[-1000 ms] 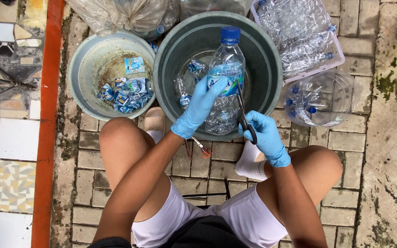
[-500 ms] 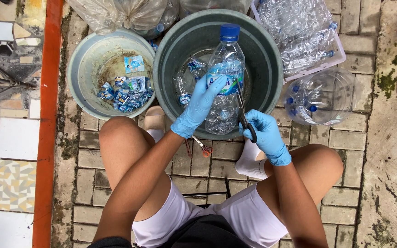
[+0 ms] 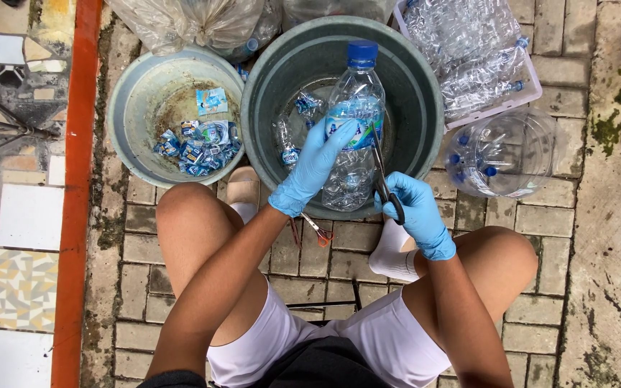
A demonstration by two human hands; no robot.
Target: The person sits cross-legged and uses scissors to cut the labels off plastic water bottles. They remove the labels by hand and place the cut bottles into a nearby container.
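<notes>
Brick paving [image 3: 533, 237], mossy in places, serves as the floor; a strip of patterned tiles [image 3: 8, 215] with an orange border runs down the far left. Person sits low, bare knees apart, white shorts, one white sock showing.

Left to right: pale basin [image 3: 134, 108] holding a heap of torn blue-and-white labels [image 3: 199, 140]. Just beside it, a larger grey-green tub [image 3: 267, 93] with a few crushed bottles in the bottom. On the bricks below the tub, between the knees, a small pair of scissors with reddish handles [image 3: 315, 231].

Left hand [image 3: 314, 167], blue glove, fingers wrapped round the middle of a clear plastic bottle [image 3: 353, 136] with blue cap and blue label. Bottle held over the tub, cap pointing away from the person.

Right hand [image 3: 415, 215], blue glove, fingers closed on the handles of dark scissors [image 3: 382, 176]; blades point up along the bottle's right side, at the label. Whether they touch it cannot be told.

Further right: white crate [image 3: 537, 90] full of clear bottles; a large clear jug [image 3: 504, 154] lying near it, more bottles inside.
</notes>
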